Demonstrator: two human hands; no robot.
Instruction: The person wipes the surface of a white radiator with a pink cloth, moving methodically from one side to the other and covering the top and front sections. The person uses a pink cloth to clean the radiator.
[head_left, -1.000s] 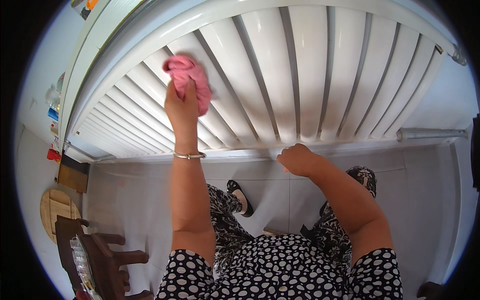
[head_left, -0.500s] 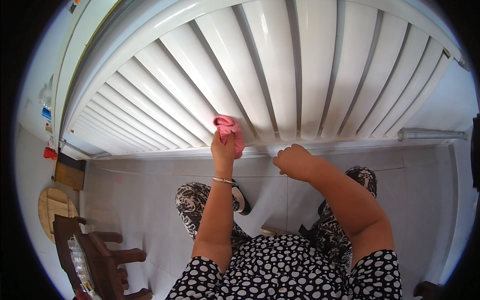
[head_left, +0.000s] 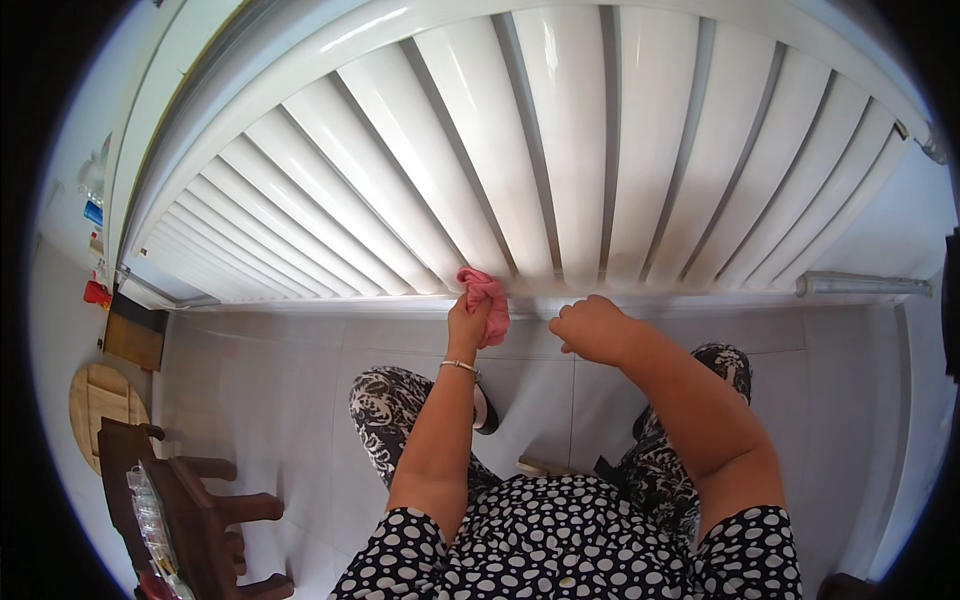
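From the centre of the view, your left hand (head_left: pixel 468 325) sits just below, fingers and thumb closed around a crumpled pink cloth (head_left: pixel 494 318). The cloth shows at the lower edge of the white radiator (head_left: pixel 560 150), whose slats fan across 12 o'clock; whether it presses on the metal, you cannot tell. Near it, at 4 o'clock, your right hand (head_left: pixel 592 328) is curled into a loose fist; its palm is hidden, so you cannot tell whether it encloses anything. A silvery bracelet (head_left: pixel 459 364) circles your left wrist. A pale pipe (head_left: pixel 865 286) lies at 3 o'clock, and dark wooden furniture (head_left: pixel 190 510) stands at 8 o'clock on the tiled floor (head_left: pixel 280 375).
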